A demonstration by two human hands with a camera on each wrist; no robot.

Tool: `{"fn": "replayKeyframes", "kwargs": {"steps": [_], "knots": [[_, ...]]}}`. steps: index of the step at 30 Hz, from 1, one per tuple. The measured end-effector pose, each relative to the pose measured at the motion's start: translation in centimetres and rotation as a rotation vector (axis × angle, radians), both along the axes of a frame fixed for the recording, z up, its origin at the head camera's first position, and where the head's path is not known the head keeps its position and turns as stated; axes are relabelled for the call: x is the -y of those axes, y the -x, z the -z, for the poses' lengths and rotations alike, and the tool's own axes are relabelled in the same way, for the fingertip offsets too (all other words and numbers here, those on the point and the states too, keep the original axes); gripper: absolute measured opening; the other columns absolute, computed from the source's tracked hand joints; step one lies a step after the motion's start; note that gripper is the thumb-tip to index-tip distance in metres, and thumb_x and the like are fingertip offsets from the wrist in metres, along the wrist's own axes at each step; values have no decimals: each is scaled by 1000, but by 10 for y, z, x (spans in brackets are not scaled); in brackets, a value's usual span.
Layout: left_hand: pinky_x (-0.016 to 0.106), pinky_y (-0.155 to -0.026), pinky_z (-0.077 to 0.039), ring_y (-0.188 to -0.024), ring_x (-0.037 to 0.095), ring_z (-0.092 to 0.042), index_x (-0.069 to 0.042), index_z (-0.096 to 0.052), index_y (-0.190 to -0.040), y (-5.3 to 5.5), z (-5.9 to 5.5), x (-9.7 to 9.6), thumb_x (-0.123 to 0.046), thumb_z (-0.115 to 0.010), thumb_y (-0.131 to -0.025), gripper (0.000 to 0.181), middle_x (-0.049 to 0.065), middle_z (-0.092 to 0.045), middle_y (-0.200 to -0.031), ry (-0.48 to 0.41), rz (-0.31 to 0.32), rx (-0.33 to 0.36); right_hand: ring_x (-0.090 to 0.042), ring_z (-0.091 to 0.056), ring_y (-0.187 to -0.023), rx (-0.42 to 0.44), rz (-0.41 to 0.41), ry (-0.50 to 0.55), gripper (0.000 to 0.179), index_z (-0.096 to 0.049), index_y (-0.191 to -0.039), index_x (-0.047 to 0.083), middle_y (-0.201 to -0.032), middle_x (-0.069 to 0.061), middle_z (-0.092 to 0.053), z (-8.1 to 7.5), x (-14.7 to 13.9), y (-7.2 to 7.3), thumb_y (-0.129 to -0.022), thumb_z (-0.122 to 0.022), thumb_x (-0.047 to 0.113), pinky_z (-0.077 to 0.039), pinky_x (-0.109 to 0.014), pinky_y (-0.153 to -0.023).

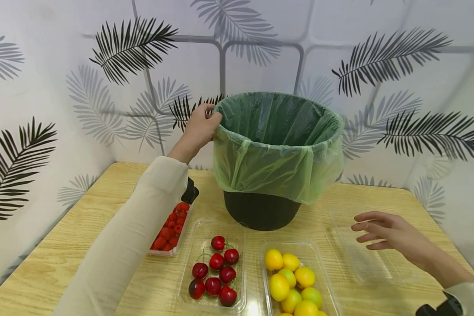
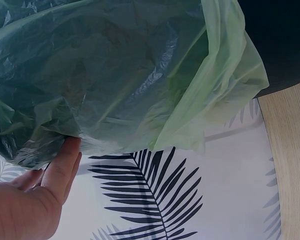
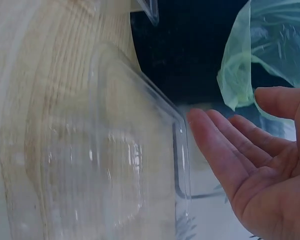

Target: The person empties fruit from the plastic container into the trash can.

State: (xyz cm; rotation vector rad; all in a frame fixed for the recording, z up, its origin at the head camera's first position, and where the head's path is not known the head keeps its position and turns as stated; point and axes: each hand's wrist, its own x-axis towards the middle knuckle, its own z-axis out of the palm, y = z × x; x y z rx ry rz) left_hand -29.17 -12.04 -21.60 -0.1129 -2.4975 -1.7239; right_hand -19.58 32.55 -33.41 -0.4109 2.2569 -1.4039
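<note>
A black trash bin (image 1: 260,213) stands at the back of the table, lined with a translucent green trash bag (image 1: 268,169) folded over its rim. At the rim's left side my left hand (image 1: 199,125) grips the bag-covered edge between thumb and fingers. The left wrist view shows those fingers (image 2: 61,167) against the bag, their tips partly hidden by it. My right hand (image 1: 395,239) hovers at the right with fingers loosely spread and nothing in it. Closest to it is a clear plastic tray (image 3: 110,195) with nothing inside.
In front of the bin are a clear tray of cherries (image 1: 227,274) and another of small yellow fruits (image 1: 278,287). Raspberries (image 1: 174,230) in a tray at the left are partly covered by my left sleeve (image 1: 130,237). A leaf-patterned wall (image 1: 260,57) rises behind the wooden table (image 1: 63,263).
</note>
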Motion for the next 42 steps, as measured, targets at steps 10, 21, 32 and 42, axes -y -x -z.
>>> {"fn": "replayKeyframes", "kwargs": {"steps": [10,21,32,42], "knots": [[37,-87,-49,-102,20,-48,-10,-31,-147,-1,-1,0,-23,-40,-97,53,15,-46,-132,2,3,-12,-13,-66,-100,31,-49,71,34,-44,-133,1,-112,12,-64,3,25,-13,-104,-36,18,-55,-32,-82],[36,-85,-49,-97,19,-48,-10,-31,-147,-1,2,0,-23,-40,-97,52,14,-46,-132,2,-4,-3,-19,-65,-103,138,-76,99,48,-29,-136,-13,-121,-5,-61,14,48,-29,-103,-40,19,-55,-31,-85],[34,-82,-49,-91,17,-46,-11,-31,-148,-2,0,-1,-23,-39,-97,53,13,-47,-129,-1,-6,-6,-28,-59,-111,266,-99,88,54,-24,-139,-15,-132,-21,-51,22,62,-44,-102,-42,20,-52,-45,-89],[37,-86,-51,-97,18,-48,-10,-31,-148,-1,0,-1,-23,-40,-97,53,14,-45,-129,-22,-3,-3,-24,-57,-107,339,-51,115,51,-29,-136,-13,-133,-27,-45,38,70,-52,-100,-45,20,-54,-47,-84]]}}
